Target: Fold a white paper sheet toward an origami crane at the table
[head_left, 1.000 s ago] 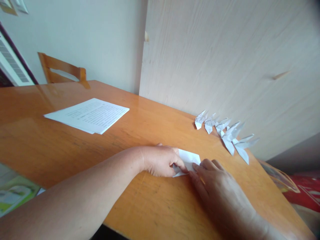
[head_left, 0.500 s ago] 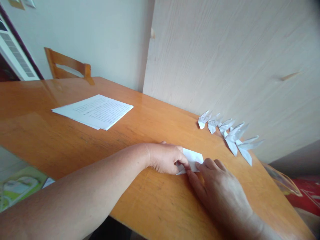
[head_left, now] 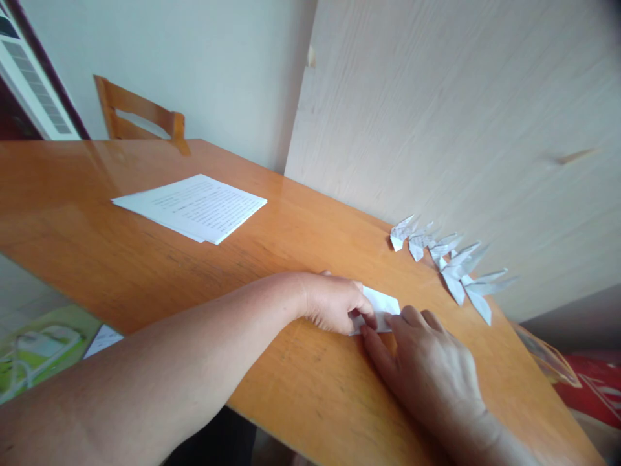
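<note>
A small piece of folded white paper point(head_left: 381, 300) lies on the wooden table, partly covered by my fingers. My left hand point(head_left: 336, 303) comes at it from the left, fingers curled and pressing its left part down. At the near edge, my right hand point(head_left: 429, 366) has thumb and bent fingers closed on the paper. The fingertips of both hands almost meet there. Behind my right hand, several folded paper figures with pointed wings, such as this nearest one point(head_left: 478, 298), stand in a row.
A stack of printed sheets point(head_left: 194, 207) lies on the table point(head_left: 301, 223) at the left. Beyond the far edge are a wooden chair point(head_left: 140, 107) and a pale wood panel point(head_left: 436, 110). A red item point(head_left: 589, 388) sits past the right edge.
The whole view has shifted slightly. Both hands stay on the folded paper, with only a slight change in the right thumb and fingertips at its near edge.
</note>
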`<move>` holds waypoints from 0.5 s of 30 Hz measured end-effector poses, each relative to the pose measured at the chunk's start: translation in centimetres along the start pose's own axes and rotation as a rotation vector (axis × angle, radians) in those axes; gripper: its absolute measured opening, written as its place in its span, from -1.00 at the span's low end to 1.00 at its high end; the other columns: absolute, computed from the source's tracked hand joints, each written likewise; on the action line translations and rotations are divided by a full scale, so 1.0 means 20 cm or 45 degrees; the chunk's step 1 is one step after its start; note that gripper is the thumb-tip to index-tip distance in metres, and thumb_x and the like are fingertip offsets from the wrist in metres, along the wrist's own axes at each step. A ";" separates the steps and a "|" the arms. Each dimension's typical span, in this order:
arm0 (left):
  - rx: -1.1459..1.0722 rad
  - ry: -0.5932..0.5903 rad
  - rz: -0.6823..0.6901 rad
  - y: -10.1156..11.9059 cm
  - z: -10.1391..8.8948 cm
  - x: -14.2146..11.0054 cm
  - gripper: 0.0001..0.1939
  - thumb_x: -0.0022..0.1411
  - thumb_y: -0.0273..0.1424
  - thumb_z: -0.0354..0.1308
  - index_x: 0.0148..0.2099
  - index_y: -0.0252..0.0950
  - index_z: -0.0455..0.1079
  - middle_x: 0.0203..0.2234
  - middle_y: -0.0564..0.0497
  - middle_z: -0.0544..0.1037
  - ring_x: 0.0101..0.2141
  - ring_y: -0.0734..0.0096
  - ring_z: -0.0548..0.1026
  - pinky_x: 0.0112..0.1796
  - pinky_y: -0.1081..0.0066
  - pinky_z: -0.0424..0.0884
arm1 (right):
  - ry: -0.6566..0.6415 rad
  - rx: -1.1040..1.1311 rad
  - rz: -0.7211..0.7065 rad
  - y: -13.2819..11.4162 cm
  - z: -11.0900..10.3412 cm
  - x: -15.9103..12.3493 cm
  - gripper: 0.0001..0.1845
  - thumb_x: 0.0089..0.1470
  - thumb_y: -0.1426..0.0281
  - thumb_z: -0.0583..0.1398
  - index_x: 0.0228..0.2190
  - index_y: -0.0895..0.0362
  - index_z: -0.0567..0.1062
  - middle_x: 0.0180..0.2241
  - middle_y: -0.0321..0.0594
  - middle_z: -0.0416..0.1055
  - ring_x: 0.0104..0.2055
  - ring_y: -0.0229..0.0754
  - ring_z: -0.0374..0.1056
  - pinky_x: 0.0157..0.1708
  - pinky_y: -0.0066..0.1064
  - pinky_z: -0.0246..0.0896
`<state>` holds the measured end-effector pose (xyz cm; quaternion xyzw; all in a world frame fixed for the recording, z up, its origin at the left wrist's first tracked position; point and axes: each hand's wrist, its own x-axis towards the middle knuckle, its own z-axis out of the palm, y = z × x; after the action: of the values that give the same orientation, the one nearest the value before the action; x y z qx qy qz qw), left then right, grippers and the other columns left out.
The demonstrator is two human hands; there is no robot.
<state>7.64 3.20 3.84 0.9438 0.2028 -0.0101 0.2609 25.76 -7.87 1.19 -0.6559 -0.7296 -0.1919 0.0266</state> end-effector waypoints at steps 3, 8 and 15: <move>0.015 -0.001 -0.011 0.00 0.00 0.00 -0.58 0.19 -0.34 0.11 0.09 0.11 0.45 -0.05 0.04 0.48 -0.12 0.21 0.45 -0.06 0.13 0.27 | -0.009 -0.004 0.015 -0.01 -0.01 0.00 -0.56 0.19 0.01 0.06 -0.42 0.06 0.52 -0.40 -0.05 0.41 -0.27 0.06 0.35 -0.47 -0.26 0.02; 0.015 -0.024 -0.018 0.00 -0.01 0.00 -0.58 0.19 -0.33 0.11 0.09 0.12 0.44 -0.09 0.04 0.48 -0.14 0.25 0.45 -0.07 0.17 0.27 | -0.018 -0.009 0.011 -0.02 -0.02 0.01 -0.57 0.20 0.04 0.07 -0.42 0.07 0.53 -0.41 -0.08 0.42 -0.27 0.03 0.35 -0.45 -0.27 0.03; -0.001 -0.023 -0.016 -0.01 -0.01 0.00 -0.58 0.20 -0.31 0.10 0.10 0.13 0.43 -0.04 0.06 0.48 -0.11 0.21 0.45 0.00 0.09 0.25 | -0.056 0.004 0.011 -0.01 -0.03 0.00 -0.62 0.20 0.08 0.08 -0.39 0.06 0.52 -0.38 -0.12 0.41 -0.24 0.02 0.34 -0.40 -0.28 0.04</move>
<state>7.62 3.37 3.89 0.9422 0.2064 -0.0203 0.2631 25.42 -8.01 1.61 -0.6631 -0.7274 -0.1762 0.0122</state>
